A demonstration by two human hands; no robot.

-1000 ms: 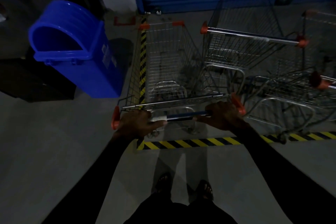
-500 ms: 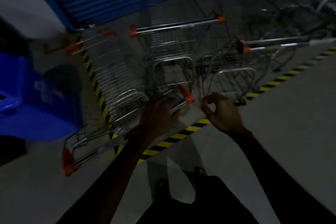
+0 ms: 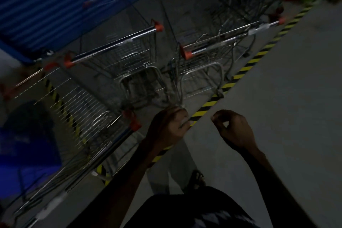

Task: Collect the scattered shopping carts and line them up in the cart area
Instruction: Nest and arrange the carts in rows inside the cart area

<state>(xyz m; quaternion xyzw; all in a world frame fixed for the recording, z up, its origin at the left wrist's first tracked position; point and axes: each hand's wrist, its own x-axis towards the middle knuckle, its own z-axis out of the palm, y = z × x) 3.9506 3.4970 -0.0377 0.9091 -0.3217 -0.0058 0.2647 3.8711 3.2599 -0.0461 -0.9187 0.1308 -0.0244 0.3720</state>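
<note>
The nearest shopping cart [image 3: 88,126] stands at about nine o'clock from the person, inside the striped floor tape [image 3: 246,68], with its handle [image 3: 103,152] running from the lower left up to an orange end cap [image 3: 135,125]. The left hand [image 3: 167,127] hangs just beside this cap, at its three o'clock side. The fingers are curled, and they seem to hold nothing, though the picture is dark and blurred there, so this is not certain. The right hand [image 3: 235,129] is over the bare floor [image 3: 296,98], well apart from every cart, with thumb and forefinger loosely curled toward each other and nothing between them.

Two more carts are parked at twelve o'clock: the middle cart [image 3: 127,55] and the right cart [image 3: 218,46], both facing the blue shutter [image 3: 55,0].

It appears the near cart is now parked in the row. To do this step well, the person should check that its rear wheels sit behind the tape and that it stands parallel to the middle cart, without tangling the wire baskets. If it is crooked, a small push on the handle end is enough.
</note>
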